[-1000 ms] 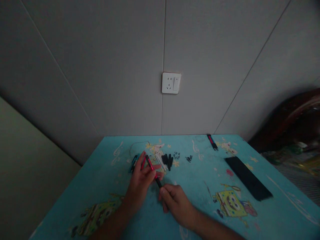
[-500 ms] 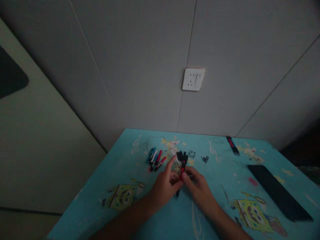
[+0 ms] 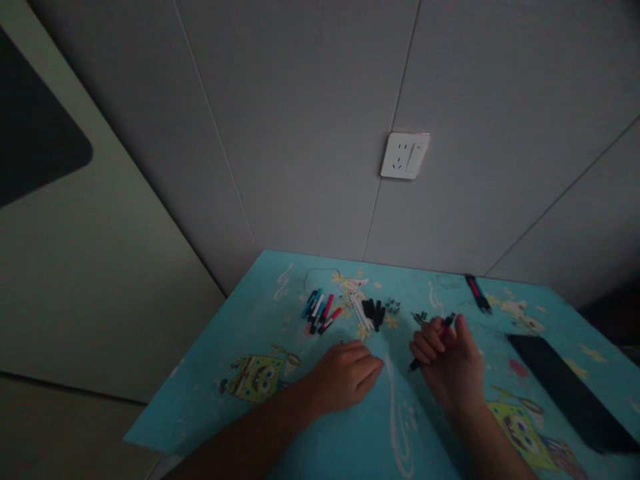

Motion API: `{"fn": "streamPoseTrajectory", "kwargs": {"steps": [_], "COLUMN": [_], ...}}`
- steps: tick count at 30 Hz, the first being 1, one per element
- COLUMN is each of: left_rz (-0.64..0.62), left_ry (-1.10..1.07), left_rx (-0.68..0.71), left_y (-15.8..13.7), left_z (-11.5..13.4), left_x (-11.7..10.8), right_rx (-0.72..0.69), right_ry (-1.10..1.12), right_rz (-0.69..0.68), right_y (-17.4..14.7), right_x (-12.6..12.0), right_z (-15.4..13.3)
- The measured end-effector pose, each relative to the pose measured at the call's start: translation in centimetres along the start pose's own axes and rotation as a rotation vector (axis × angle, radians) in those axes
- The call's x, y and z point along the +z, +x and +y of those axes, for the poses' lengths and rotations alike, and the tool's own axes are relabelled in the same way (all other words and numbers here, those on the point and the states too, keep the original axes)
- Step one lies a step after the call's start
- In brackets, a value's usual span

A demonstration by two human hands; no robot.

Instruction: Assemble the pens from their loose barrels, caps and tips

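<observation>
My right hand [image 3: 454, 365] is raised palm up over the table, its fingers curled around a red and black pen [image 3: 447, 327]. The pen lies slanted, its dark lower end sticking out on the left side of the hand. My left hand [image 3: 347, 375] is low over the table, back up, with fingers curled together; whatever may be inside is hidden. Just beyond it are black caps [image 3: 379, 316] and thin white sticks [image 3: 361, 312]. A pile of red, blue, white and black pen parts [image 3: 320, 312] lies farther left.
Small dark bits [image 3: 393, 307] and short black pieces [image 3: 420, 317] lie past my hands. Several pens [image 3: 479, 295] rest side by side at the back right. A long black flat piece [image 3: 570, 390] lies on the right of the blue patterned table [image 3: 200, 413]. A wall socket [image 3: 405, 155] is above.
My hands have moved apart. The right hand has carried the red and black pen to the right and turned palm up; the left has let go of it and curled its fingers.
</observation>
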State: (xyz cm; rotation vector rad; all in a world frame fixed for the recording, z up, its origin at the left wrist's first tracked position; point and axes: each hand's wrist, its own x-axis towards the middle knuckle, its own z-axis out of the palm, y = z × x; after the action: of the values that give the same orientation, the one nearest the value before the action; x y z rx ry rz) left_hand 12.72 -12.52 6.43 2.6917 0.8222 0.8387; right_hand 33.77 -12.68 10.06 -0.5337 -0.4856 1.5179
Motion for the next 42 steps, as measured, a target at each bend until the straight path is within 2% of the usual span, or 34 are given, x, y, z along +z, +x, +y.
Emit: {"fn": "streamPoseTrajectory", "kwargs": {"steps": [2, 5, 19, 33, 42], "left_rz": [-0.023, -0.038, -0.068, -0.079, -0.098], "left_ry": [0.033, 0.056, 0.119, 0.137, 0.137], "left_rx": [0.057, 0.093, 0.119, 0.129, 0.118], "left_y": [-0.1, -0.2, -0.2, -0.6, -0.4], "left_z": [0.0, 0.0, 0.0, -0.3, -0.2], "left_x": [0.2, 0.5, 0.2, 0.6, 0.3], "right_rx": [0.097, 0.16, 0.125, 0.16, 0.088], "right_ry": [0.031, 0.051, 0.029, 0.015, 0.014], "right_rz": [-0.027, -0.039, -0.075, -0.077, -0.083], "right_y": [-0.2, -0.3, -0.9, -1.2, -1.2], "right_x": [-0.3, -0.7, 0.2, 0.4, 0.5], "right_z": [0.1, 0.5, 1.1, 1.7, 1.8]}}
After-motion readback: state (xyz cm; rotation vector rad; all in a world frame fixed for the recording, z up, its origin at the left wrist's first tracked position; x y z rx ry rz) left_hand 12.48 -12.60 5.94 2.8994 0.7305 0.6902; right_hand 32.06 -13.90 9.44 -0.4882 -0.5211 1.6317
